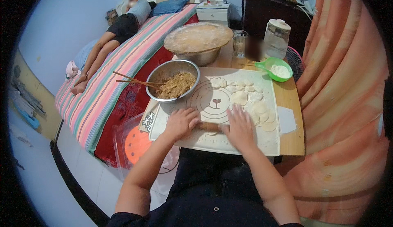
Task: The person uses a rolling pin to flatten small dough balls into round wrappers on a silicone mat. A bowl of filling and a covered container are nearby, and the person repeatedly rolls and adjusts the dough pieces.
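Observation:
A wooden rolling pin [209, 126] lies crosswise on a white dough mat [163, 124] with a cartoon face. My left hand [182, 123] is closed over its left end. Over the right end is my right hand [239, 129], its fingers slightly blurred and reaching forward past the pin. A small piece of dough [211, 133] peeks out on the near side of the pin. Rolled dough wrappers [262, 113] overlap on the mat beside my right hand. Several small dough lumps [241, 85] sit farther back.
A steel bowl [152, 72] of minced filling [180, 85] with chopsticks [133, 79] stands at the left. Behind are a covered round tray [198, 37], a glass mug [240, 42], a clear jug [277, 38] and a green scoop of flour [281, 71]. A person [123, 28] lies on the bed.

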`<state>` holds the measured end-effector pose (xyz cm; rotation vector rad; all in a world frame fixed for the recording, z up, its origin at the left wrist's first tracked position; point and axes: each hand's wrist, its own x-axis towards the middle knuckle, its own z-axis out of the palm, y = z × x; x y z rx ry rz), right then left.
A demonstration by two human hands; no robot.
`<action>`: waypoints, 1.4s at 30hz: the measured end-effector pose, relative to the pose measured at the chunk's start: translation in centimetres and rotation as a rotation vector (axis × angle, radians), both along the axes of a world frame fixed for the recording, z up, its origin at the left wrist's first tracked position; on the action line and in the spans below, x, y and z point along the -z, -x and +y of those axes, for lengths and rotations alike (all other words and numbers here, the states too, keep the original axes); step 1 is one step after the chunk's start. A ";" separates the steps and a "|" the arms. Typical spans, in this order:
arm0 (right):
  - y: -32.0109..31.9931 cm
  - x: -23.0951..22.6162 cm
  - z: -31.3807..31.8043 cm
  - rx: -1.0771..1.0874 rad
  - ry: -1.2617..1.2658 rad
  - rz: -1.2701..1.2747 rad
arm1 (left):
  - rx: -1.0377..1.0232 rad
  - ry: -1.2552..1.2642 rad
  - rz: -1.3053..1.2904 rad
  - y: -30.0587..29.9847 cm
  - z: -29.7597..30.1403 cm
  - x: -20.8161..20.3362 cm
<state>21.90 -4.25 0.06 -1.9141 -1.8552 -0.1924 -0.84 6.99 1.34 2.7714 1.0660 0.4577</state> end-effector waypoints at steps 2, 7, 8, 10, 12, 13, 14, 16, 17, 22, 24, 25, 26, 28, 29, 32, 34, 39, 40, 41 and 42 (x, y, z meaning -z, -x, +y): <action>-0.8 0.4 3.7 0.075 0.056 0.064 | -0.163 0.152 0.125 -1.1 1.2 -1.1; 0.1 0.1 1.1 0.001 0.167 0.074 | -0.077 -0.061 0.005 0.7 0.0 1.3; 0.8 -0.4 -2.0 -0.051 0.183 0.041 | -0.016 -0.152 -0.012 1.5 -1.0 1.8; 0.9 -0.6 -3.3 -0.085 0.178 -0.007 | 0.021 -0.234 -0.002 2.5 -3.3 1.8; 1.1 -0.2 -3.5 -0.058 0.163 -0.033 | 0.002 -0.179 -0.008 1.9 -3.5 1.2; 0.6 -0.3 -1.7 -0.020 0.138 0.051 | -0.037 -0.092 0.024 1.2 -2.2 1.5; -0.1 -0.1 0.5 0.012 0.094 0.064 | -0.073 -0.022 0.050 0.5 -0.8 1.2; -0.8 -0.6 1.9 0.023 0.097 0.052 | -0.072 0.141 0.102 -0.6 0.7 -0.1; -0.9 -0.9 1.7 0.003 0.153 0.037 | -0.071 0.222 0.129 -0.9 1.1 -0.5; -0.1 -1.0 -3.0 -0.194 0.074 -0.010 | 0.402 0.302 -0.124 -0.9 2.7 0.9; 0.3 -1.1 -4.2 -0.208 0.087 0.108 | 0.359 0.290 -0.070 -1.1 1.8 0.3; 0.3 -1.4 -4.7 -0.208 0.097 0.167 | 0.344 0.287 -0.043 -1.2 1.3 -0.2; 0.2 -2.1 -5.1 -0.203 0.076 0.137 | 0.337 0.318 -0.002 -1.1 0.6 -1.1; 0.2 -3.3 -6.3 -0.192 0.039 0.084 | 0.281 0.386 0.043 -0.5 -1.2 -2.7; 0.0 -3.6 -6.7 -0.206 0.052 0.100 | 0.250 0.419 0.067 0.0 -1.8 -2.8; -0.3 -4.0 -6.8 -0.234 0.096 0.132 | 0.214 0.178 -0.102 1.6 -2.0 -0.9; -0.2 -3.1 -4.2 -0.236 0.135 0.156 | 0.115 0.038 -0.100 2.0 -0.6 0.9; 0.1 -0.5 3.8 -0.018 0.040 0.020 | -0.327 0.253 0.178 -0.4 1.5 -2.3; 0.2 -0.6 3.4 -0.019 0.086 0.026 | -0.348 0.302 0.199 -0.6 1.3 -3.1; 0.4 -0.8 2.5 -0.020 0.132 0.032 | -0.255 0.206 0.115 0.1 1.2 -1.9; 0.9 -1.1 1.7 -0.030 0.173 0.044 | -0.170 0.105 0.036 2.0 1.0 0.1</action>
